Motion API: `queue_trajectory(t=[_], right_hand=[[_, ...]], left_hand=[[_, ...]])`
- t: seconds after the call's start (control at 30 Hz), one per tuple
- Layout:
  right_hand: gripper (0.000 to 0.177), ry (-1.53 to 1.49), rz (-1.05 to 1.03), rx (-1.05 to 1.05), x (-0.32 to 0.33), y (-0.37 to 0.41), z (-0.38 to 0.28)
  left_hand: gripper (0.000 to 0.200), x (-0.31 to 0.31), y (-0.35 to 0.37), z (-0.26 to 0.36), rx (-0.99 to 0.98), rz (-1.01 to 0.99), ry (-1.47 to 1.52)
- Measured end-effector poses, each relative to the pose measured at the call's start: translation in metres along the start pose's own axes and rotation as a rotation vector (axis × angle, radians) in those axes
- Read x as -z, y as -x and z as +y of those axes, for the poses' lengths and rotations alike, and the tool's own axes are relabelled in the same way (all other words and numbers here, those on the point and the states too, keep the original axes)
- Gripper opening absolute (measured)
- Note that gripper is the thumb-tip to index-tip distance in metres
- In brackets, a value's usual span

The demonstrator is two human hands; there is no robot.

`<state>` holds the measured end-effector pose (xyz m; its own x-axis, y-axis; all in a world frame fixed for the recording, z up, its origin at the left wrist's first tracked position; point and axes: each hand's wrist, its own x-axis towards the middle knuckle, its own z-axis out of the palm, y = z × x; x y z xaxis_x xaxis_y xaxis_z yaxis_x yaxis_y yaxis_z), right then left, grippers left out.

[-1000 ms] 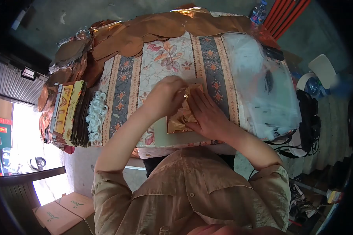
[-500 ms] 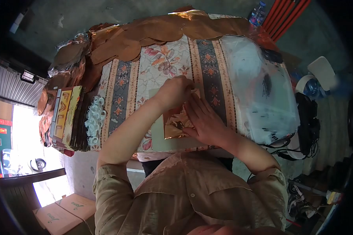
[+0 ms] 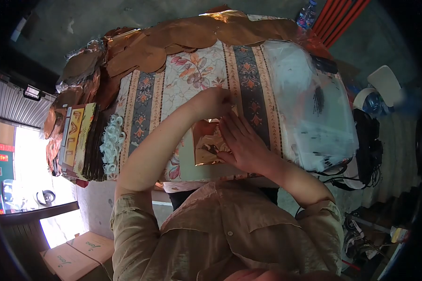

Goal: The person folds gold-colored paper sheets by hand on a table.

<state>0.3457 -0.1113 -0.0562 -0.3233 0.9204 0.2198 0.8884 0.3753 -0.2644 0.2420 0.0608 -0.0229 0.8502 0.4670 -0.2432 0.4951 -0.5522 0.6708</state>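
Observation:
A shiny copper-coloured foil piece (image 3: 206, 147) with a straight lower edge lies on a pale grey-green sheet (image 3: 188, 171) near the table's front edge. Flat across the foil's right part rests my right hand (image 3: 245, 146), its fingers stretched forward and the thumb out to the left. Just beyond the foil's far edge, my left hand (image 3: 213, 101) is curled closed, with the fingertips bent under. Whatever those fingers pinch, if anything, is hidden by the hand.
A floral cloth (image 3: 192, 70) covers the table. Brown rounded sheets (image 3: 187, 35) line its far side. At left are stacked printed packets (image 3: 75, 140) and white curled pieces (image 3: 112, 143). Clear plastic bags (image 3: 314, 122) lie at right. A water bottle (image 3: 307, 16) stands at the far right corner.
My left hand has moved slightly away from me, past the foil's far edge, still curled. More of the foil shows and looks flatter. My right hand stays nearly in place.

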Motion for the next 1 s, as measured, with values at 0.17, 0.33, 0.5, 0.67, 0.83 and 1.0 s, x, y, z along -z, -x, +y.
queue_trajectory(t=[0.17, 0.33, 0.5, 0.67, 0.83, 1.0], right_hand=[[0.077, 0.006, 0.015, 0.002, 0.001, 0.001, -0.001], [0.077, 0.001, 0.031, 0.003, -0.001, 0.001, -0.001], [0.077, 0.014, 0.017, 0.004, -0.001, 0.001, -0.001], [0.077, 0.01, 0.007, -0.001, -0.001, 0.001, 0.0], [0.077, 0.019, -0.003, -0.006, 0.001, 0.001, -0.001], [0.077, 0.017, -0.009, -0.006, 0.003, 0.0, -0.001]], left_hand=[[0.031, -0.001, -0.01, 0.003, 0.067, -0.076, -0.141], [0.027, 0.003, -0.009, 0.004, 0.056, -0.086, -0.123], [0.022, 0.003, -0.009, 0.004, 0.096, -0.088, -0.043], [0.022, 0.003, -0.01, 0.018, 0.016, -0.07, -0.334], [0.025, -0.004, -0.021, -0.005, 0.043, -0.011, -0.17], [0.024, -0.004, -0.022, -0.013, 0.03, 0.026, -0.073]])
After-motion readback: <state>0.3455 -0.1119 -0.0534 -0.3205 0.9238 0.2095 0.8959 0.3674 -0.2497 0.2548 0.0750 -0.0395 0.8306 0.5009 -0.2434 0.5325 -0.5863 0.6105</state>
